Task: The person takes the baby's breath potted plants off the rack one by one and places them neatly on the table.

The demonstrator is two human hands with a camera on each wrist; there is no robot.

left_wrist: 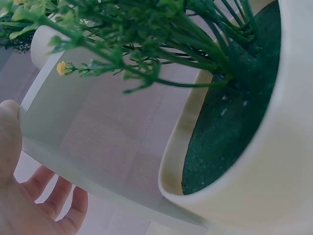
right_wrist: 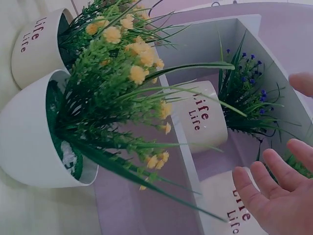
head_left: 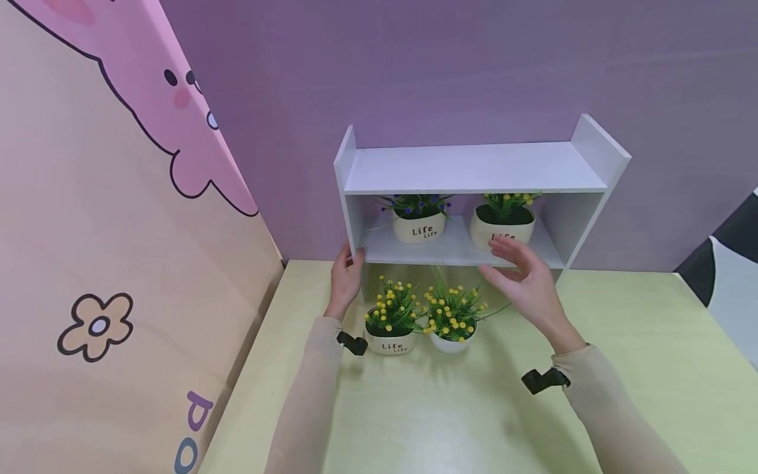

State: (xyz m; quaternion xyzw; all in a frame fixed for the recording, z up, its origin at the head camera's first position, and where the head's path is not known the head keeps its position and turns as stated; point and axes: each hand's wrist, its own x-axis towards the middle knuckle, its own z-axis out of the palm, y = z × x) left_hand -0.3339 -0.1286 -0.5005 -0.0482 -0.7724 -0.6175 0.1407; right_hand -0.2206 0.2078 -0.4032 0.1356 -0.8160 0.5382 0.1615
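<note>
A white two-tier shelf (head_left: 474, 168) stands against the purple wall. My left hand (head_left: 345, 280) grips its left side panel low down, the thumb in front and the fingers (left_wrist: 58, 196) behind the edge. My right hand (head_left: 529, 289) is spread in front of the lower board, nearest the yellow-flowered pot (head_left: 500, 232) on the right, and holds nothing. To that pot's left on the same board sits a pot with blue flowers (head_left: 419, 227). Below, on the table, stand a cream "Life" pot (head_left: 391, 343) and a white pot (head_left: 451, 344), both with yellow flowers.
The pale yellow table (head_left: 414, 415) extends in front of the shelf and to its right. A wall with a pink cartoon (head_left: 136, 72) and a flower outline borders the left side. A black and white object (head_left: 731, 263) is at the far right.
</note>
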